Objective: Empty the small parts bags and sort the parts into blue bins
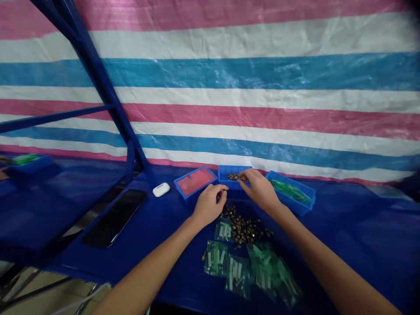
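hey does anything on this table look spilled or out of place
One small brass-coloured metal piece lies beside a clear plastic packet, apart from the loose heap of similar pieces, so it looks stray.

The sheet [229, 72] at twelve o'clock has pink, white and blue stripes. My table [361, 232] is dark blue. I see brownish-gold bits [246, 229], a blue tray [312, 202] at one, a black phone [114, 218] at ten.

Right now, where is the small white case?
In the head view, the white case lies left of centre on the table, between the black phone and the blue bin with red inside.
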`<state>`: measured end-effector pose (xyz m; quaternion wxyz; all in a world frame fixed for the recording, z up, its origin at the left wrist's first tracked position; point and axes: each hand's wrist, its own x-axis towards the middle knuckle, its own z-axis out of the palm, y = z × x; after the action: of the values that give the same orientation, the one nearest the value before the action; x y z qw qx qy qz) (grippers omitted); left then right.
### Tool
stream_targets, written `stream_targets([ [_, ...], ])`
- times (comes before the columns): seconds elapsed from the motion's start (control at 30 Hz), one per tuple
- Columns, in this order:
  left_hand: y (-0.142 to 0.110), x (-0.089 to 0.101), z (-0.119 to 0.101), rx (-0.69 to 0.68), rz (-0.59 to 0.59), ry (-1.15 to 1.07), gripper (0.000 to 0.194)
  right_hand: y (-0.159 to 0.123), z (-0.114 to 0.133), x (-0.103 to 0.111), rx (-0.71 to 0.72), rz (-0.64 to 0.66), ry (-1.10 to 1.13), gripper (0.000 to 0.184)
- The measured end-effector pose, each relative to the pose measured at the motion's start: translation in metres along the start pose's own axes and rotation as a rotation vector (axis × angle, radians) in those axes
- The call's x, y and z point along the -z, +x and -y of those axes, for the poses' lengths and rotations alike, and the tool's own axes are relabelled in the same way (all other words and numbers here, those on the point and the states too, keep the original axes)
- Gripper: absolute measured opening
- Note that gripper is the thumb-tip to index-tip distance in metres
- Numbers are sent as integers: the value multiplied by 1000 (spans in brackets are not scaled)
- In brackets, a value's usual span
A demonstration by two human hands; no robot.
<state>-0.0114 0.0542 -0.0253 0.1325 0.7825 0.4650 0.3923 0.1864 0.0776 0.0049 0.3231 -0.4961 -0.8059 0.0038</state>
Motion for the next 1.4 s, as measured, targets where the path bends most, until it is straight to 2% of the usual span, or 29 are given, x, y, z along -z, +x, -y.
stream_targets([
  [0.07,0,-2,4,9,4,23,20,-3,-5,-3,-37,35,4,24],
  [0.23,-2,-5,9,1,29,87,20,-40,-1,-9,169,324,147,26],
  [0.3,-2,-6,8,9,35,105,20,-48,2,-10,190,356,150,27],
  [0.5,-2,-3,7,11,37,101,19,-47,1,-12,95,305,222,18],
  [0.67,0,-1,3,-86,103,-32,18,-52,2,-7,-64,195,426,17],
  [0.87,0,-2,-5,-114,252,-280,27,-54,9,-2,-230,239,764,17],
  [0.97,-1,0,-7,-126,240,-315,20,-54,10,-3,-301,290,924,20],
  [1.07,-1,2,-8,-177,198,-314,17,-54,11,-3,-331,282,1006,25],
  [1.23,1,2,-9,-175,193,-301,13,-52,11,-1,-357,261,1019,29],
  [1.4,-2,0,-7,-113,182,-247,13,-54,17,0,-324,152,710,23],
])
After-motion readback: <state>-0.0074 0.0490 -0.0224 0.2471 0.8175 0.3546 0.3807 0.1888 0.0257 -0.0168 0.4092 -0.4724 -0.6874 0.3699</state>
